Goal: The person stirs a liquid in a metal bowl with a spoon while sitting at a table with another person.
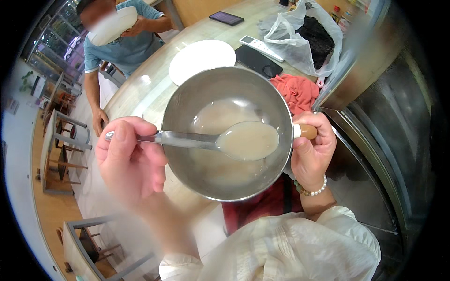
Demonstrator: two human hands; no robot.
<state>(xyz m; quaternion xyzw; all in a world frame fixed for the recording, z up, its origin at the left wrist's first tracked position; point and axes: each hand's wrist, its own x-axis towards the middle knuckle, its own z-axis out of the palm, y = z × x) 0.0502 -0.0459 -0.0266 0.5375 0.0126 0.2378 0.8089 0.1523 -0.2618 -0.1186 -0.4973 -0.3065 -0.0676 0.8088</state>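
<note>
My left hand (pixel 132 159) pinches the long handle of a metal spoon (pixel 188 139). Cloudy, pale liquid (pixel 251 140) fills the spoon's bowl, which hovers over a round stainless-steel pan (pixel 225 82). More of the same thin liquid lies in the bottom of the pan. At the pan's right rim, my right hand (pixel 313 158) grips a short brown handle (pixel 308 131) with a white collar. The pan is held up in front of me, above the table's near edge, and hides part of a white plate (pixel 204 58) behind it.
On the table (pixel 140 95) are a phone (pixel 226 18), a dark phone-like device (pixel 258 62), a remote control (pixel 262 47), a red cloth (pixel 295 92) and a plastic bag (pixel 284 35). Across it, a person (pixel 130 52) lifts a white dish (pixel 114 26). A metal-framed glass panel (pixel 379 91) borders my right.
</note>
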